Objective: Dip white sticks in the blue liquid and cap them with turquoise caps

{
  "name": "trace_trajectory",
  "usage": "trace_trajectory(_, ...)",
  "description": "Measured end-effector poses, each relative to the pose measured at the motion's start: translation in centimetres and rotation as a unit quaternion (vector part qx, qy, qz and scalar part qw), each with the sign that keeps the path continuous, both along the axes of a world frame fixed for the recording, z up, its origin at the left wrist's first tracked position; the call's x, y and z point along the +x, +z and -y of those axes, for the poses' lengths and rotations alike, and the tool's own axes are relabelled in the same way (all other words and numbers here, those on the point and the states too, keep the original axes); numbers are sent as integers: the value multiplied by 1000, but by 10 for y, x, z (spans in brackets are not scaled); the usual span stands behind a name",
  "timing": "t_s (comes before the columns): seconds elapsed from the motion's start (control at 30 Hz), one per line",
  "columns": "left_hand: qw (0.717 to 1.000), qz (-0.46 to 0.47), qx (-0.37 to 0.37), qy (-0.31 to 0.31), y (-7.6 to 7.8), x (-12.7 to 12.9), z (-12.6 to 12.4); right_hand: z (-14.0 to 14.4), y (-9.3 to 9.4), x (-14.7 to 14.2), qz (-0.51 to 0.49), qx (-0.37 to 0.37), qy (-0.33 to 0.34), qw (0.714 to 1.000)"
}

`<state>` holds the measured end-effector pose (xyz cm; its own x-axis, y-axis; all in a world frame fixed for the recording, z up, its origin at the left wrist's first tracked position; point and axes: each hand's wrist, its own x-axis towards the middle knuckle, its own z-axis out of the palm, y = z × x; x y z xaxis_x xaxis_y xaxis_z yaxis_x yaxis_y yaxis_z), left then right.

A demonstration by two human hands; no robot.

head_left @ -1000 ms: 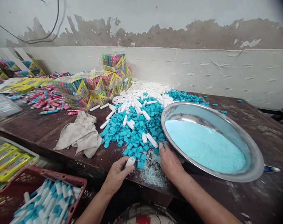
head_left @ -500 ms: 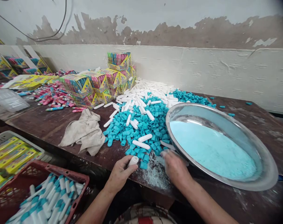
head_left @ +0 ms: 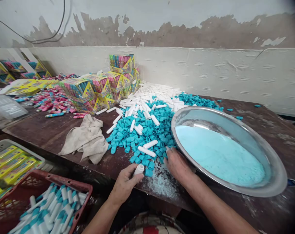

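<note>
My left hand [head_left: 126,182] is closed around a white plastic tube [head_left: 139,169], its open threaded neck facing up, at the table's front edge. My right hand [head_left: 178,165] rests at the near right side of a heap of teal caps [head_left: 128,135], beside the rim of a large metal basin [head_left: 281,177]. Its thumb and forefinger are apart; the other fingers are partly hidden, and I see nothing held. Pale blue powder [head_left: 220,156] lies in the basin. Two loose white tubes [head_left: 146,151] lie on the near caps.
A crumpled cloth [head_left: 85,139] lies left of the caps. More white tubes [head_left: 159,92] are heaped behind. Packed display boxes [head_left: 101,86] stand at back left. Below the table edge, a red crate [head_left: 86,191] holds teal-capped tubes. Spilled powder [head_left: 162,182] marks the table.
My right hand has moved forward and slightly left, to the caps beside the basin. The white tube lying there is now out of sight. My left hand keeps its tube.
</note>
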<state>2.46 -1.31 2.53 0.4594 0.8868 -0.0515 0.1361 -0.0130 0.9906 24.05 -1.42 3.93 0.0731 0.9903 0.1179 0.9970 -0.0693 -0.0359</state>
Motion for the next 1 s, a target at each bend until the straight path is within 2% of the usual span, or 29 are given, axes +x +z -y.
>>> trace_trajectory(0.1, 1000, 3, 3, -21, 9, 6, 0, 13, 9, -6, -61, -7, 40, 997)
trace_trajectory(0.2, 998, 14, 14, -59, 16, 13, 1, 32, 13, -14, -113, 8, 106, 988)
trace_trajectory(0.33, 992, 47, -57, -100, 12, 22, 7, 51, 12, -21, -180, 65, 158, 969)
trace_trajectory(0.47, 987, 73, -96, -105, 8, 25, 13, 55, 11, -20, -208, 56, 164, 963)
trace_trajectory(0.67, 996, 22, -74, -48, 12, 13, 5, 47, 0, -9, -108, 46, 87, 989)
trace_trajectory(0.77, 998, 9, -56, -28, 11, 6, 1, 39, 0, -5, -80, 37, 103, 991)
trace_trajectory(0.87, 998, 11, -55, -29, 9, 5, 0, 23, 6, -2, -57, 21, 109, 992)
trace_trajectory(1.0, 997, 10, -65, -28, 9, 7, 3, -7, 8, -3, -23, -13, 71, 997)
